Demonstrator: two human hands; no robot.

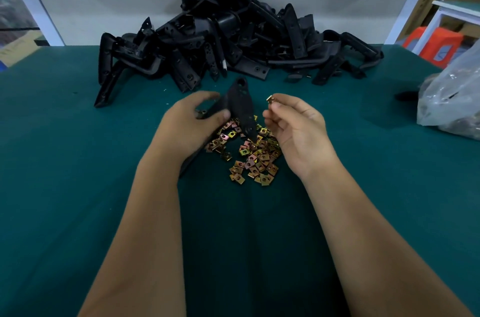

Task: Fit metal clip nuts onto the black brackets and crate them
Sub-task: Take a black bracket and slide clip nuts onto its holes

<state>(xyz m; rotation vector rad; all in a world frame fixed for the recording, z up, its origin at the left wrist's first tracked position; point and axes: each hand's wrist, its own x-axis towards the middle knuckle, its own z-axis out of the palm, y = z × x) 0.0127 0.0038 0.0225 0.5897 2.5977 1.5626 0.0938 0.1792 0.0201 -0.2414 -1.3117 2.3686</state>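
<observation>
Loose clip nuts [253, 154] heaped on green mat [78, 160]. Left hand [193, 122] grips black bracket [240, 106]: rigid, light, probably. Right hand [293, 124] pinches one small, slippery clip nut [271, 99] by its edges.

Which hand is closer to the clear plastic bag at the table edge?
Right. The right hand, pinching a clip nut, is nearer the plastic bag; the left hand, gripping a bracket, lies farther away.
</observation>
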